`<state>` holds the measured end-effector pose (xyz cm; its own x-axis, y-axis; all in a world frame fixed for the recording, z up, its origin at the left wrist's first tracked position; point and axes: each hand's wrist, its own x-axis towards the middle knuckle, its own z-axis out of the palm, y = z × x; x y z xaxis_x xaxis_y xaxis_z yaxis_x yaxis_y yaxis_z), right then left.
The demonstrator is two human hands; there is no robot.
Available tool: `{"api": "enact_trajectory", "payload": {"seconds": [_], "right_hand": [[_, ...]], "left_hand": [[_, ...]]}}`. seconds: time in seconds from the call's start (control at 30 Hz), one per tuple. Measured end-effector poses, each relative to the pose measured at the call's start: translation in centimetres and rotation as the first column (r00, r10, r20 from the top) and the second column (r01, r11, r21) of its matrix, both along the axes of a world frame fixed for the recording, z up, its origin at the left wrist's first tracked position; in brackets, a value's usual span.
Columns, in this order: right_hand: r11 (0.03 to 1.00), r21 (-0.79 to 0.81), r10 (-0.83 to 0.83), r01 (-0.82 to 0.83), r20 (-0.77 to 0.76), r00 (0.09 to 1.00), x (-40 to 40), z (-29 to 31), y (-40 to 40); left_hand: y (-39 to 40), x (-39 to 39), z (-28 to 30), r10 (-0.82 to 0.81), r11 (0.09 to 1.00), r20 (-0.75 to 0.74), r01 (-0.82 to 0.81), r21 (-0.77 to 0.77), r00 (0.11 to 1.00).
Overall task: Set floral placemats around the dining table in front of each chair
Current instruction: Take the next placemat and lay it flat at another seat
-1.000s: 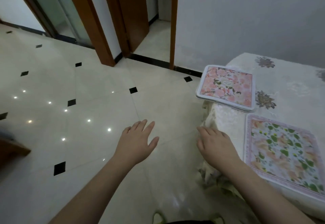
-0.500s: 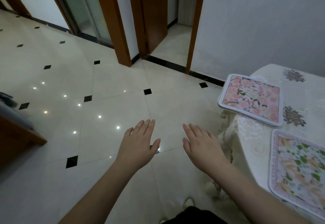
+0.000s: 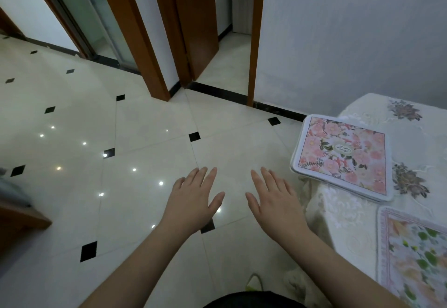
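Observation:
A pink floral placemat [image 3: 344,156] lies at the near left corner of the dining table [image 3: 416,133], its edge sticking out past the cloth. A second placemat [image 3: 416,257] with green leaves and orange flowers lies nearer me at the right edge of the view. My left hand [image 3: 193,199] and my right hand [image 3: 273,199] hover side by side over the floor, palms down, fingers straight, holding nothing. Both are to the left of the table and touch no mat.
A white embroidered tablecloth [image 3: 338,213] hangs over the table's side. Glossy cream floor tiles [image 3: 145,138] with small black diamonds spread to the left. A wooden door frame [image 3: 252,41] and open doorways stand ahead. A brown wooden furniture corner [image 3: 21,220] juts in at left.
My right hand has come off the table's edge and moved left over the floor beside my left hand. The view has swung left, so the table has slid toward the right.

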<state>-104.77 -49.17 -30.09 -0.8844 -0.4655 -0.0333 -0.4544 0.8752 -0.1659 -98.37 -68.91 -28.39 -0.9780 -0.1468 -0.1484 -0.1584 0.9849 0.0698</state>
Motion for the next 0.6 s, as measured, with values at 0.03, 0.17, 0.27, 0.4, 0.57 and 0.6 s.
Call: {"api": "enact_trajectory", "payload": {"seconds": [0.03,0.17,0.27,0.4,0.57,0.6], "right_hand": [[1.000,-0.007,0.003,-0.003,0.001,1.000,-1.0,-0.1,-0.2],[1.000,-0.026,0.013,-0.013,0.010,1.000,-4.0,-0.1,-1.2],[0.999,-0.036,0.034,-0.033,0.030,0.999,-6.1,-0.1,-2.2],[1.000,-0.022,-0.007,0.007,0.024,1.000,-8.7,0.0,-5.3],[1.000,0.002,0.011,-0.011,0.040,0.999,-12.7,0.1,-10.8],[1.000,0.012,0.010,-0.011,0.036,0.999,-13.5,0.1,-11.9]], "left_hand": [[-0.2,-0.9,0.1,-0.008,1.000,0.008,0.008,0.002,1.000],[-1.5,-4.0,0.6,-0.070,0.998,0.033,0.070,-0.007,0.997],[-2.9,-6.3,0.9,-0.074,0.997,0.005,0.074,-0.027,0.997],[-5.4,-9.3,0.5,-0.078,0.997,0.001,0.078,-0.024,0.997],[-10.9,-13.1,-0.5,-0.068,0.998,-0.032,0.068,0.000,0.997],[-12.4,-13.8,-0.6,-0.064,0.998,-0.036,0.064,0.001,0.997]]}}
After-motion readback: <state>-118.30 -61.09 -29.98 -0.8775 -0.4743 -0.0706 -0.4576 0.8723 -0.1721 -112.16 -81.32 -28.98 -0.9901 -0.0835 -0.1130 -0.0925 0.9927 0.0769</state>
